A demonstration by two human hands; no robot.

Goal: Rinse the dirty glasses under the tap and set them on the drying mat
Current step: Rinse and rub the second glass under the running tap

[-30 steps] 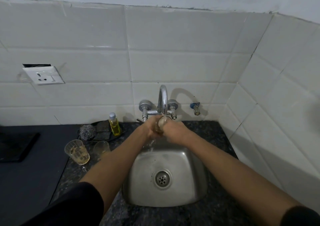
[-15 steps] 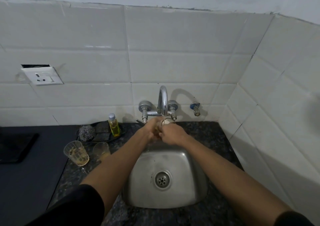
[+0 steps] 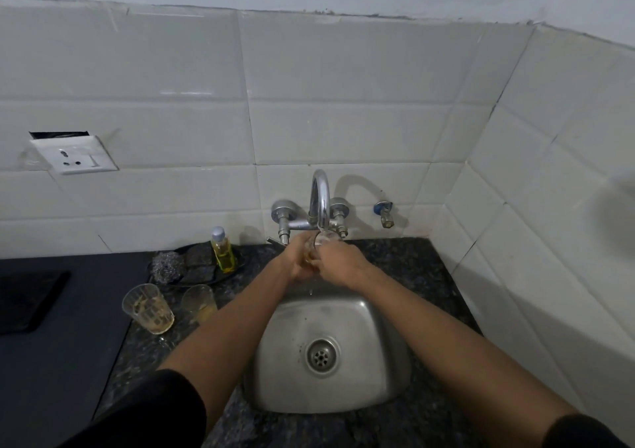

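A clear glass point(image 3: 318, 241) sits upright right under the spout of the chrome tap point(image 3: 320, 196), over the back of the steel sink point(image 3: 330, 313). My left hand point(image 3: 296, 262) wraps its left side and my right hand point(image 3: 338, 262) wraps its right side, so only the rim and a strip of its wall show. Two dirty glasses stand on the counter to the left of the sink: one with brown residue point(image 3: 148, 309) and one point(image 3: 197, 302) partly behind my left forearm.
A yellow soap bottle point(image 3: 222, 251), a steel scrubber point(image 3: 166, 266) and dark sponges lie on a black dish behind the glasses. A dark grey mat point(image 3: 51, 361) covers the counter at the left. Tiled walls close in at the back and right. A socket point(image 3: 74, 156) is on the wall.
Both hands have shifted slightly on the glass under the tap and lifted it a little closer to the spout. The two glasses on the counter have not moved.
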